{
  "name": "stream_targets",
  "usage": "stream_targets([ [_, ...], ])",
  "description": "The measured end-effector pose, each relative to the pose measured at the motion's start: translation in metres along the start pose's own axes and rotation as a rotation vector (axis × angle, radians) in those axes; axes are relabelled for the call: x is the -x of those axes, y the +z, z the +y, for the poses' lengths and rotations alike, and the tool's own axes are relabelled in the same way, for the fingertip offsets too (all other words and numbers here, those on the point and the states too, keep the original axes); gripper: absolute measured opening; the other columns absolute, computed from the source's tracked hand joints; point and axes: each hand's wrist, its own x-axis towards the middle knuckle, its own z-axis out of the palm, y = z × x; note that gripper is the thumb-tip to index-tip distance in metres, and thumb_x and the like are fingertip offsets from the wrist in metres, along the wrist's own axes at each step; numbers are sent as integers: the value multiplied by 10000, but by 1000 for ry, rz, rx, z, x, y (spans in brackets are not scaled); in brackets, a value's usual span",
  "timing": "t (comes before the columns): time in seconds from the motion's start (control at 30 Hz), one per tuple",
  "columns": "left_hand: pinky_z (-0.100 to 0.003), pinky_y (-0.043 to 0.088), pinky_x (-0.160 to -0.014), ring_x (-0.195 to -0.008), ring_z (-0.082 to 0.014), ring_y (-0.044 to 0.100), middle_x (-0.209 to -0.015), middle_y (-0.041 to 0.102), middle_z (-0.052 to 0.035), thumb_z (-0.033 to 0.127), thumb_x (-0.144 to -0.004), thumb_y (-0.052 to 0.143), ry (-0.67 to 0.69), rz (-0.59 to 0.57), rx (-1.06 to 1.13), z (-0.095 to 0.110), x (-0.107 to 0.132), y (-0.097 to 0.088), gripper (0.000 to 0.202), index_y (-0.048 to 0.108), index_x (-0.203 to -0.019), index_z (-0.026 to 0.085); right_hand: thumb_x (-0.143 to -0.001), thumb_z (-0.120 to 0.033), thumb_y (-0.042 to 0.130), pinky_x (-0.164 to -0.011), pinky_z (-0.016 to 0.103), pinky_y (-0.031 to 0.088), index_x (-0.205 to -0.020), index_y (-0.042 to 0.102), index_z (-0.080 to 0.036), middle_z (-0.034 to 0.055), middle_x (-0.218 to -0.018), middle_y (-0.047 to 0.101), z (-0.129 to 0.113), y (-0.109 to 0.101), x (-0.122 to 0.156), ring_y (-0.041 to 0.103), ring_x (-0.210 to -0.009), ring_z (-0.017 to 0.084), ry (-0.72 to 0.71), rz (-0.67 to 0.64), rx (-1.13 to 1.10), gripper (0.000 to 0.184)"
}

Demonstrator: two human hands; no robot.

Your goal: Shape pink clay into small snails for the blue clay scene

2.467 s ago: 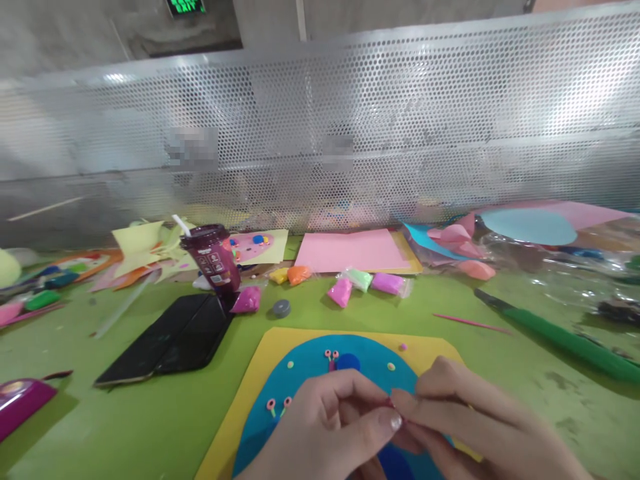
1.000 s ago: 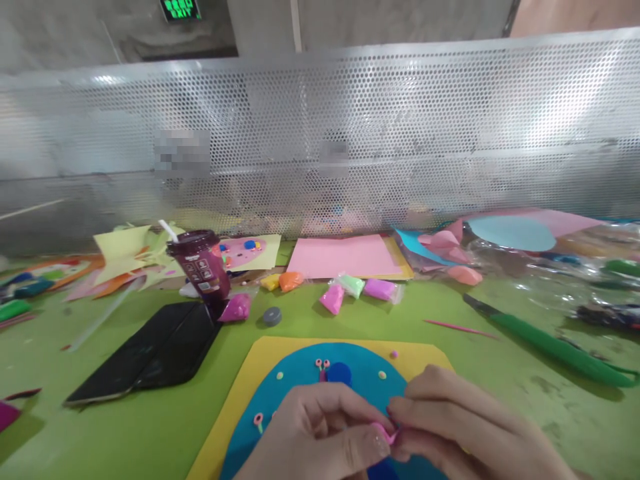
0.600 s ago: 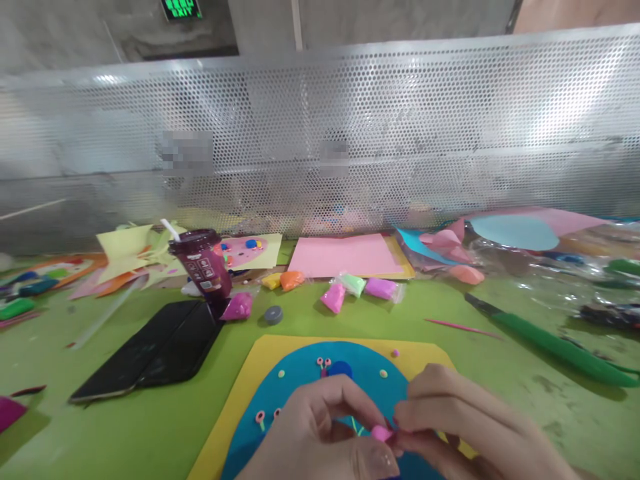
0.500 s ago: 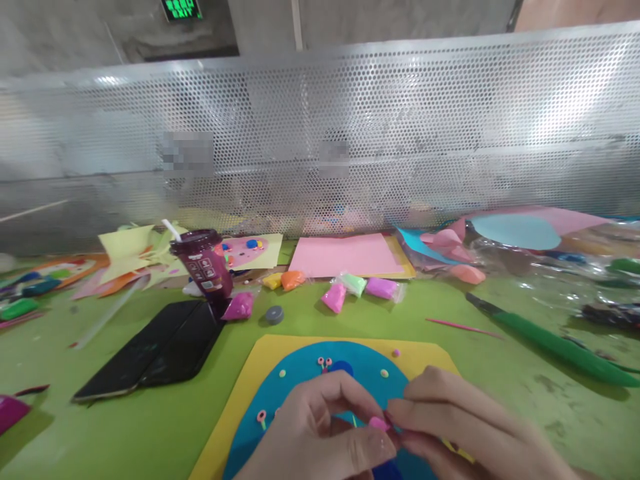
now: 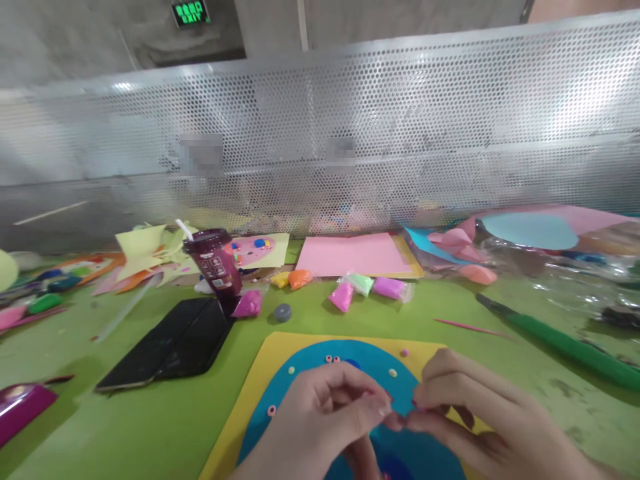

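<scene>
Right hand (image 5: 487, 417) shifted outward, left fingers (image 5: 341, 379) curled

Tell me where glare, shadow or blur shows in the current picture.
Head view: glare whitens the perforated screen toward its right end; head view: a shadow darkens the green table beside the purple object; head view: left hand and right hand look slightly soft, fine detail hard to read.

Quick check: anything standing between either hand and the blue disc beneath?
Nothing visible stands between the left hand or right hand and the blue disc. A pink-ringed eye sits on it, to the left of the left hand. The hands hide part of the disc; I can't tell there.
</scene>
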Motion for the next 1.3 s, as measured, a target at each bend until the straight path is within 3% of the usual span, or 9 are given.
stream_targets([
  [0.13, -129, 436, -371, -371, -68, 592, -648, 691, 2, 308, -694, 715, 42, -27, 64, -1, -2, -4, 223, 561, -697, 147, -938, -181, 465, -575, 203, 483, -945, 495, -204, 14, -801, 542, 3, 1, 2, 555, -703, 120, -4, -23, -15, 39],
  [0.37, -152, 481, -401, -490, -94, 650, -890, 718, -77, 301, -808, 604, -13, 153, 6, 3, 0, 3, 213, 639, -932, 131, -929, -169, 463, -640, 181, 488, -996, 561, -200, 32, -873, 585, 9, -6, -5, 579, -762, 114, -27, 60, 91, 123],
  [0.53, -243, 568, -682, -877, -189, 676, -1128, 648, -99, 278, -801, 631, 10, 171, 80, 3, 0, 1, 270, 624, -1038, 150, -877, -138, 541, -542, 212, 464, -888, 559, -187, 22, -767, 560, 16, -6, -7, 553, -657, 125, 9, 94, 39, 54],
  [0.67, -261, 549, -779, -975, -204, 642, -1143, 642, -102, 267, -791, 650, 8, 142, 124, 2, 1, -1, 300, 613, -1064, 147, -884, -130, 499, -592, 228, 484, -925, 573, -196, 39, -826, 575, 17, -5, -7, 571, -727, 143, 44, 88, 83, 108],
  [0.83, -244, 557, -686, -827, -181, 687, -976, 705, -103, 282, -772, 669, 0, 105, 123, 4, 1, 1, 250, 616, -961, 127, -879, -149, 524, -572, 220, 469, -876, 562, -199, 15, -777, 563, 17, -10, -13, 558, -682, 126, 56, 94, 125, 63],
  [1.03, -197, 507, -490, -543, -118, 648, -648, 660, -9, 320, -732, 692, 73, 82, 57, 1, -1, 2, 232, 545, -740, 141, -885, -163, 518, -554, 213, 439, -818, 515, -205, -2, -745, 529, 20, -9, -11, 534, -662, 119, 77, 95, 151, 78],
  [1.17, -187, 445, -442, -510, -89, 553, -647, 565, 21, 378, -875, 447, 289, 314, -452, 28, -12, -25, 221, 517, -847, 170, -906, -164, 493, -585, 225, 456, -877, 527, -207, 17, -796, 545, 23, -6, -7, 552, -704, 131, 52, 60, 125, 63],
  [1.2, -194, 451, -467, -547, -95, 561, -706, 581, 6, 368, -909, 354, 390, 463, -745, 40, -16, -39, 255, 516, -940, 173, -909, -168, 491, -582, 229, 460, -880, 531, -209, 22, -799, 549, 23, -5, -7, 556, -706, 137, 43, 57, 127, 63],
  [1.3, -226, 468, -557, -656, -117, 581, -941, 617, -41, 271, -913, 332, 446, 674, -987, 78, -26, -96, 245, 481, -1080, 172, -909, -172, 484, -572, 230, 472, -884, 536, -208, 26, -789, 553, 20, -4, -7, 564, -696, 142, 25, 59, 123, 68],
])
